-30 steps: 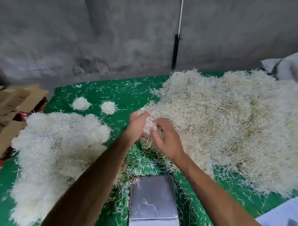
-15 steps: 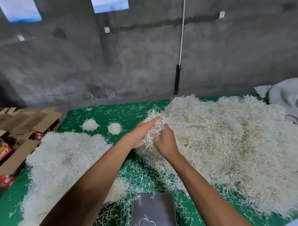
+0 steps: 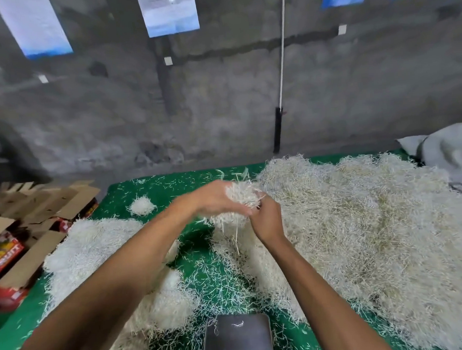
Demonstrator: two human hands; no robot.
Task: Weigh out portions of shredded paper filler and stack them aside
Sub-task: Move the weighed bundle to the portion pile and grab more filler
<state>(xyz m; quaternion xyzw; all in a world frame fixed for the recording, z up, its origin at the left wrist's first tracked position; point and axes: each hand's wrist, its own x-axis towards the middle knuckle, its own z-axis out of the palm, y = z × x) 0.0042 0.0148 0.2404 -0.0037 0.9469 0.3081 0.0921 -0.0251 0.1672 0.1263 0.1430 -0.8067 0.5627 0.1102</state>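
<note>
A big loose heap of cream shredded paper (image 3: 364,232) covers the right half of the green table (image 3: 172,182). My left hand (image 3: 215,202) grips a handful of shredded paper (image 3: 241,194), lifted off the heap's left edge, with strands hanging below. My right hand (image 3: 267,218) is just beneath and to the right, pinching strands at the clump's underside. A steel scale platform (image 3: 238,336) sits at the bottom centre with a few strands on it. A whiter stack of portions (image 3: 95,247) lies on the left.
A small separate tuft (image 3: 142,205) lies at the back left of the table. Open cardboard boxes (image 3: 27,210) stand beyond the left edge. A grey sack (image 3: 448,152) sits at the far right. A concrete wall (image 3: 221,96) runs behind the table.
Both hands have risen from the heap's edge with a clump of paper pulled free. The camera has tilted upward, so the scale now sits at the very bottom.
</note>
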